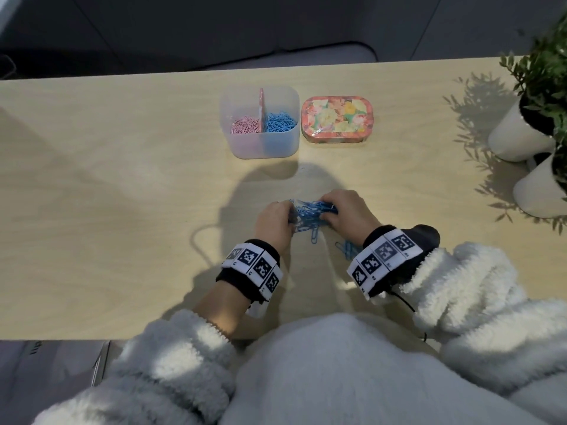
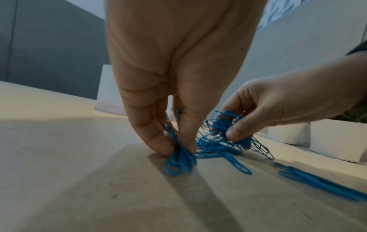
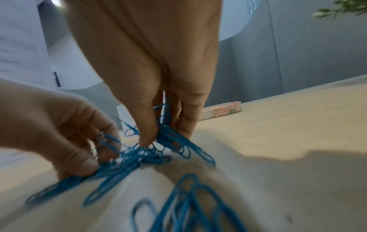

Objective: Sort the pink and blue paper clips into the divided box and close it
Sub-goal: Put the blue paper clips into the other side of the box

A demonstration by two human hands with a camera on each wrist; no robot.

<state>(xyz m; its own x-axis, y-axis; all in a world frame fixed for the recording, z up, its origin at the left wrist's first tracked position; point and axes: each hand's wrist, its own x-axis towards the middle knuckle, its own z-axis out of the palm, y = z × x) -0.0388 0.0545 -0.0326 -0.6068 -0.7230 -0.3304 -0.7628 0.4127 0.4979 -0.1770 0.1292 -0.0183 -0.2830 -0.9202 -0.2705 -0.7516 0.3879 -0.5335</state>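
A tangle of blue paper clips [image 1: 310, 213] lies on the wooden table [image 1: 122, 194] near me. My left hand [image 1: 274, 220] pinches a bunch of them [image 2: 178, 158] against the tabletop between thumb and fingers. My right hand [image 1: 346, 213] grips another clump [image 3: 168, 138] from the other side. A few loose blue clips [image 1: 346, 250] lie by my right wrist. Farther back stands the translucent divided box [image 1: 260, 142], open, with pink clips [image 1: 245, 125] left of its divider and blue clips [image 1: 280, 121] right of it. Its floral lid [image 1: 336, 118] lies beside it on the right.
Two white pots [image 1: 518, 133] with green plants stand at the table's right edge. The table's far edge runs just behind the box. My white fleece sleeves and wrist bands cover the near edge.
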